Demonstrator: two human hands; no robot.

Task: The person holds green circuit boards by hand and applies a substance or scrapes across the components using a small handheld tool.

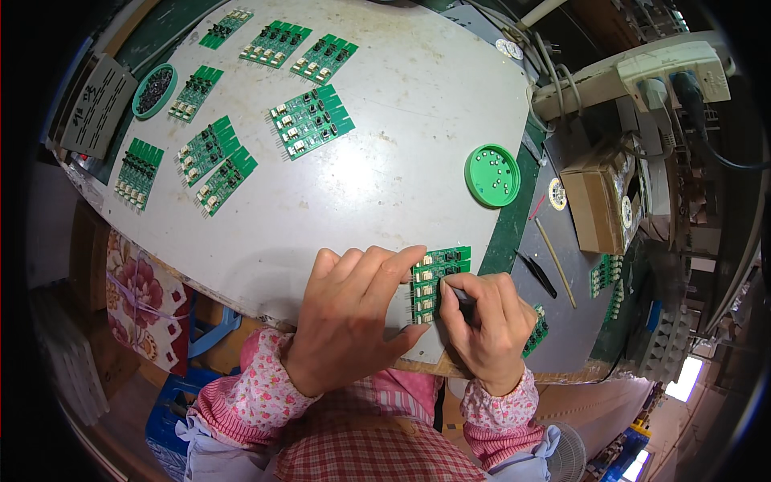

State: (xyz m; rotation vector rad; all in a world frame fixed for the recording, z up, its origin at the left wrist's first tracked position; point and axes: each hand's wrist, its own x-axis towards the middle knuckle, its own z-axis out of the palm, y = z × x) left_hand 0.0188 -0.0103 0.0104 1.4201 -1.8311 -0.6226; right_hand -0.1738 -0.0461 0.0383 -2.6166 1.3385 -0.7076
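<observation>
Head view: green circuit board (438, 277) under both hands, long axis near-to-far.

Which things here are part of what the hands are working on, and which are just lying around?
In hand: green circuit board at the table edge, pinned by left hand; right hand pressing a small part onto it.

Lying about: green lid, tweezers, cardboard box, power strip.

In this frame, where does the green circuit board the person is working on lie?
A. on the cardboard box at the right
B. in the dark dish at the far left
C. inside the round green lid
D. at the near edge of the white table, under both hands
D: the green circuit board lies flat at the near edge of the white table, with the left hand pressing on it and the right hand pinching something small and dark at it.
</observation>
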